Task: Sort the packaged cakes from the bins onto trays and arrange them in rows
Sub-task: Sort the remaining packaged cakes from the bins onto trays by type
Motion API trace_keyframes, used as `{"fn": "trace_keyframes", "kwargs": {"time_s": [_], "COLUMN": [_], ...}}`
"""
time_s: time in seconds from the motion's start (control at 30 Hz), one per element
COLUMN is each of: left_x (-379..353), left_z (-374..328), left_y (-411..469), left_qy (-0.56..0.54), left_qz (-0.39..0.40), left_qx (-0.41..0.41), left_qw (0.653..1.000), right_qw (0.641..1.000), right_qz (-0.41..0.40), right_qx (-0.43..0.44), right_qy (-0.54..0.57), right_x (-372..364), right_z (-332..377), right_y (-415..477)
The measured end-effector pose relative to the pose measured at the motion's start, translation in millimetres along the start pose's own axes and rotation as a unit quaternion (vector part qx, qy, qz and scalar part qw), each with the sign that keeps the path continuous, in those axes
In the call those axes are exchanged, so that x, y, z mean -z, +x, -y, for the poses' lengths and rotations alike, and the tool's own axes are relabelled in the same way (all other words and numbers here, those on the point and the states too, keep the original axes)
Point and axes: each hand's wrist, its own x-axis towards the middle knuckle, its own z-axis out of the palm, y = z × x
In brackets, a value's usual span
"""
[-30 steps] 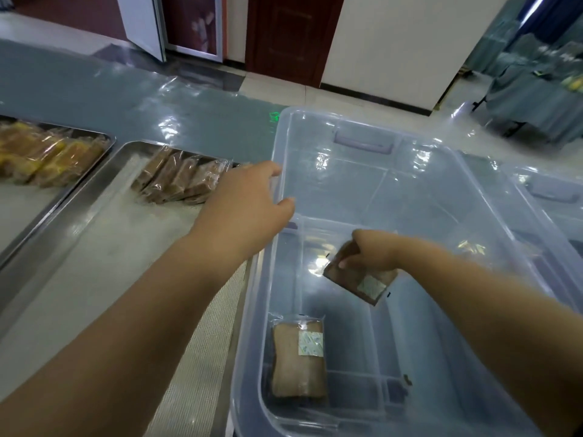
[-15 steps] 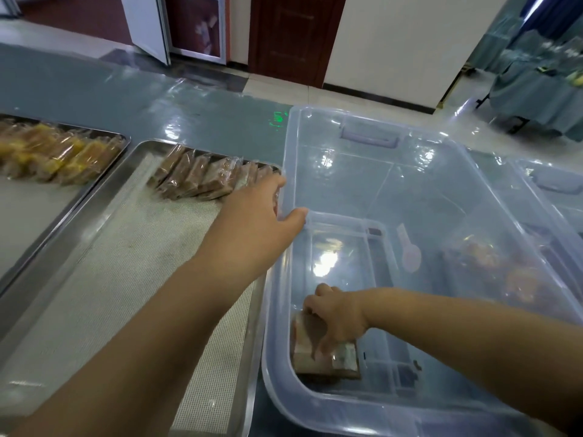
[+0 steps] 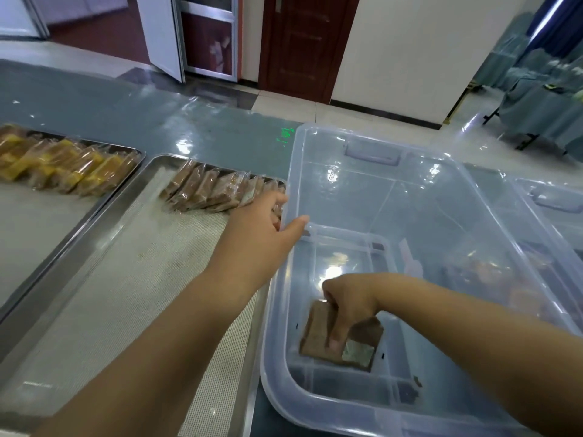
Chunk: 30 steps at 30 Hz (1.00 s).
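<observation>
A clear plastic bin point(image 3: 372, 159) stands on the table at centre right. My right hand point(image 3: 350, 305) reaches down into its near left corner. There its fingers curl over two brown packaged cakes point(image 3: 317, 332) that lie together on the bin floor. My left hand point(image 3: 262, 228) holds the bin's left rim, thumb over the edge and fingers outside. Next to that hand, a steel tray point(image 3: 94, 260) with a mesh liner carries a row of brown packaged cakes point(image 3: 208, 190) along its far end.
A second steel tray point(image 3: 47, 222) at far left holds a row of yellow packaged cakes point(image 3: 63, 165). Another clear bin point(image 3: 555, 200) stands at the right, with blurred packets point(image 3: 492, 272) showing through the walls. The grey table is wrapped in glossy film.
My right hand has carried one brown cake from the middle of the bin down to the near left corner, onto the cake lying there. My left hand has stayed on the rim.
</observation>
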Motion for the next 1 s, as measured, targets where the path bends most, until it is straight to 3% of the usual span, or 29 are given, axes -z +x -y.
{"fn": "trace_keyframes", "kwargs": {"time_s": [0.1, 0.2, 0.37, 0.53, 0.67, 0.83, 1.0], "left_x": [0.8, 3.1, 22.1, 64.1, 111.1, 173.8, 211.1], "left_z": [1.9, 5.3, 8.0, 25.5, 57.7, 121.1, 175.8], "left_y": [1.1, 3.9, 7.0, 3.7, -7.4, -26.2, -46.5], "left_qy": [0.004, -0.014, -0.036, -0.059, -0.059, -0.092, -0.164], "left_qz": [0.000, 0.028, 0.073, 0.065, 0.060, 0.075, 0.136], "left_qx": [-0.003, 0.007, 0.003, 0.003, 0.006, 0.037, 0.112], "left_qw": [1.000, 0.999, 0.997, 0.996, 0.996, 0.992, 0.971], "right_qw": [0.987, 0.948, 0.859, 0.734, 0.705, 0.752, 0.776], "right_qz": [-0.129, -0.277, -0.492, -0.648, -0.646, -0.530, -0.418], "right_qx": [-0.069, -0.127, -0.135, -0.032, 0.051, 0.093, 0.080], "right_qy": [-0.070, -0.093, 0.053, 0.200, 0.287, 0.380, 0.466], "right_x": [30.3, 62.0, 93.7, 90.4, 76.2, 51.1, 14.4], "right_z": [-9.4, -10.7, 12.0, 73.4, 141.2, 217.4, 259.8], "right_y": [-24.7, -59.0, -115.2, -146.4, -148.4, -110.8, -28.9]}}
